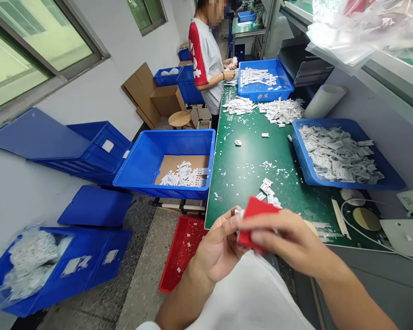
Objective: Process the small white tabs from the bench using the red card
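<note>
My right hand (289,240) is closed around a small red tool (253,208) held low in front of me. My left hand (218,250) meets it from the left, fingers pinched on a small white part (240,213) at the tool's edge. Both hands hover just off the near edge of the green table (248,169). A little pile of white parts (267,190) lies on the table right beyond the hands.
A blue tray of white parts (340,153) stands right; a blue bin (168,162) with parts on cardboard left of the table; a red tray (182,250) on the floor. A person (206,59) works at the far end by another blue tray (263,80).
</note>
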A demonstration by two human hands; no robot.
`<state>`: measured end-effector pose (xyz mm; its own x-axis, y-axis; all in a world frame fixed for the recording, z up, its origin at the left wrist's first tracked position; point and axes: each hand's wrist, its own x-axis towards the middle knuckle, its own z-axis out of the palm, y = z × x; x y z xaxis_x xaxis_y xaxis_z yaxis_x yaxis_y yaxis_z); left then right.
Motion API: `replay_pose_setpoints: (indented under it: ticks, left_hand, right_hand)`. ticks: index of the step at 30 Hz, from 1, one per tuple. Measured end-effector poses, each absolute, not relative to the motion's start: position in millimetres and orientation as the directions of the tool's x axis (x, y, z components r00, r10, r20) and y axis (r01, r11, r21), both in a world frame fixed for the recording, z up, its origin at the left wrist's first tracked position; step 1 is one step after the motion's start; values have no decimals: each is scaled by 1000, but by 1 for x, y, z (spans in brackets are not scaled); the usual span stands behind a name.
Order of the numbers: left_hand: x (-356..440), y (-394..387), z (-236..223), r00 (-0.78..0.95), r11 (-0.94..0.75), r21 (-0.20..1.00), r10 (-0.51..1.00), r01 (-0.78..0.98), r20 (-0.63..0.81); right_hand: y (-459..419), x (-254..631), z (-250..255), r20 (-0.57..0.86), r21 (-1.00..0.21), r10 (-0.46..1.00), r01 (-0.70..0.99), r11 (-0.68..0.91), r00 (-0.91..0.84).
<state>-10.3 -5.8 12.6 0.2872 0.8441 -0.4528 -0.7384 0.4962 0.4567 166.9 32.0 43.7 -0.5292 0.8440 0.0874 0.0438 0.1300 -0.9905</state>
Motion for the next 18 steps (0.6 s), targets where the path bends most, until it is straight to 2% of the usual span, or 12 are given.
replay_pose_setpoints:
  ticks: [2, 3, 4, 5, 7, 9, 11, 13, 15, 18]
  left_hand:
    - [-4, -1, -1, 196, 414, 526, 886, -743, -420]
    - [0, 2, -10, 132, 366, 582, 905, -726, -404]
    - [5, 6, -20, 65, 322, 664, 922, -674, -381]
    - [12, 10, -31, 27, 300, 741, 934, -601, -356]
    - [26, 18, -54, 58, 313, 844, 945, -435, -321]
    - [39, 27, -77, 144, 304, 923, 950, -237, -276]
    - [51, 38, -100, 138, 181, 983, 973, 36, -184]
    - [62, 53, -121, 91, 29, 940, 994, 341, -64]
    - [72, 69, -141, 108, -67, 821, 994, 567, 7]
    - [84, 92, -160, 165, -119, 721, 986, 682, 7]
  right_hand:
    - [33, 172, 22, 10, -985, 973, 166, 50, -232]
    - [32, 175, 10, -46, -983, 990, 183, -21, -133]
    - [31, 179, -2, -110, -983, 986, 164, -89, -125]
    - [29, 182, -16, -176, -979, 966, 133, -153, -188]
    - [21, 191, -43, -278, -960, 925, 74, -268, -259]
    - [12, 200, -68, -347, -936, 921, 11, -351, -176]
    - [7, 213, -86, -417, -908, 905, -8, -420, -87]
    - [13, 232, -92, -456, -890, 889, 18, -456, -50]
    - [33, 256, -83, -438, -899, 899, 15, -438, -8]
    - [81, 300, -52, -306, -940, 947, -190, -285, 94]
